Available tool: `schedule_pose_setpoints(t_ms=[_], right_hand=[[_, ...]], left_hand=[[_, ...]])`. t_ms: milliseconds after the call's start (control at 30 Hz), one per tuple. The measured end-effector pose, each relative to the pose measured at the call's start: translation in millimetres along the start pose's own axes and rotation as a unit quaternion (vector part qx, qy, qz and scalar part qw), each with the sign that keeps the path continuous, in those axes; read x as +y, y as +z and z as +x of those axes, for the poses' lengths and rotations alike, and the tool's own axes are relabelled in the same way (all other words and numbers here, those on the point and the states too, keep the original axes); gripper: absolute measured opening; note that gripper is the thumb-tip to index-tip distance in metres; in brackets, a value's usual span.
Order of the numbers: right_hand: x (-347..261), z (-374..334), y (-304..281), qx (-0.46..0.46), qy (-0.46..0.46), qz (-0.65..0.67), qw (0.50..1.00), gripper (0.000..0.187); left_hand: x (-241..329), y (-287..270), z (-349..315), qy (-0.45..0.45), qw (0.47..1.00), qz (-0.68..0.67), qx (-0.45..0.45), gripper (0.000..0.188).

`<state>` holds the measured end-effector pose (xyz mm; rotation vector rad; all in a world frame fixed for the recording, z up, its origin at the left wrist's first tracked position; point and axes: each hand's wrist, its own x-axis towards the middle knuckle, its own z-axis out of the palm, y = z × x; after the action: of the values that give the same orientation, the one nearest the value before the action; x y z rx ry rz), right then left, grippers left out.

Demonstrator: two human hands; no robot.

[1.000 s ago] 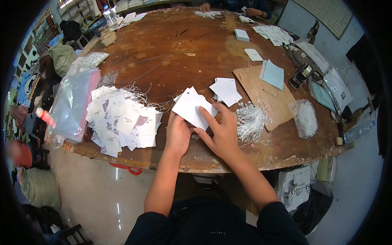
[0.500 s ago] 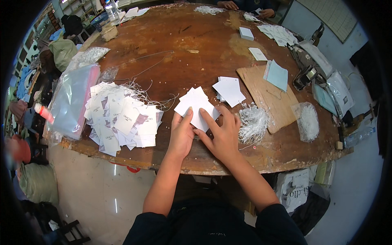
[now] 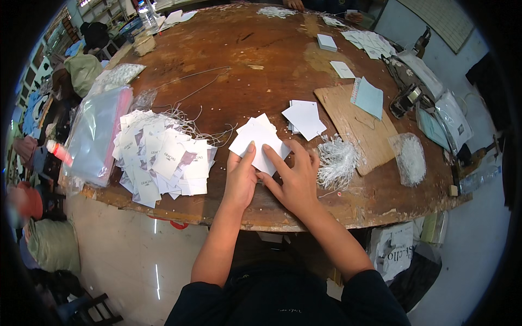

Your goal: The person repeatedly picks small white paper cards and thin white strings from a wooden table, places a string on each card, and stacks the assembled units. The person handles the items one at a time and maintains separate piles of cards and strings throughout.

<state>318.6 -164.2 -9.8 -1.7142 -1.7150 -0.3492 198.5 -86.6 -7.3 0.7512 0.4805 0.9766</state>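
Note:
Several blank white cards (image 3: 258, 138) are held over the near middle of the table, fanned slightly so their corners stick out. My left hand (image 3: 240, 175) grips them from the lower left, its thumb on top and its fingers hidden underneath. From the lower right, my right hand (image 3: 296, 176) rests its index finger on the top card with the thumb at the lower edge. Just beyond lies a loose stack of white cards (image 3: 305, 120). A bunch of white strings (image 3: 338, 163) sits right of my right hand. To the left spreads a heap of strung, printed tags (image 3: 163, 157).
Clear plastic bags (image 3: 98, 133) and a glue bottle (image 3: 58, 153) lie at the left. On the right are a wooden board (image 3: 353, 127) bearing a light blue card (image 3: 368, 99), and a bag of white strings (image 3: 409, 160). Another person's hand (image 3: 353, 16) shows at the far edge.
The top card has shifted slightly left in my hands. Both hands keep nearly the same place and grip. The far person's hands have moved a little.

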Motion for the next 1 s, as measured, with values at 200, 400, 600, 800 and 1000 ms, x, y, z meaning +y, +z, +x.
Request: schedule_pose_setpoints(t_ms=[200,400,600,800,1000], right_hand=[[-2.8,1.8,-2.5,-0.017,0.008,0.008,1.0,0.058],[15.0,0.2,-10.2,0.027,0.033,0.016,0.999,0.047],[108.7,15.5,-45.3,0.057,0.305,-0.127,0.942,0.022],[142.2,25.5,-35.5,-0.078,0.291,-0.23,0.925,0.021],[142.4,21.5,-19.0,-0.088,0.283,-0.257,0.92,0.01]], left_hand=[[-3.3,-2.8,1.6,0.01,0.999,0.033,0.018,0.043],[-9.5,-5.8,3.3,0.064,0.991,0.1,0.058,0.044],[-14.8,-11.2,3.7,0.068,0.986,0.13,0.079,0.042],[-15.0,-11.9,1.3,0.118,0.961,0.245,0.054,0.041],[-14.1,-13.6,-0.5,0.136,0.95,0.274,0.058,0.042]])
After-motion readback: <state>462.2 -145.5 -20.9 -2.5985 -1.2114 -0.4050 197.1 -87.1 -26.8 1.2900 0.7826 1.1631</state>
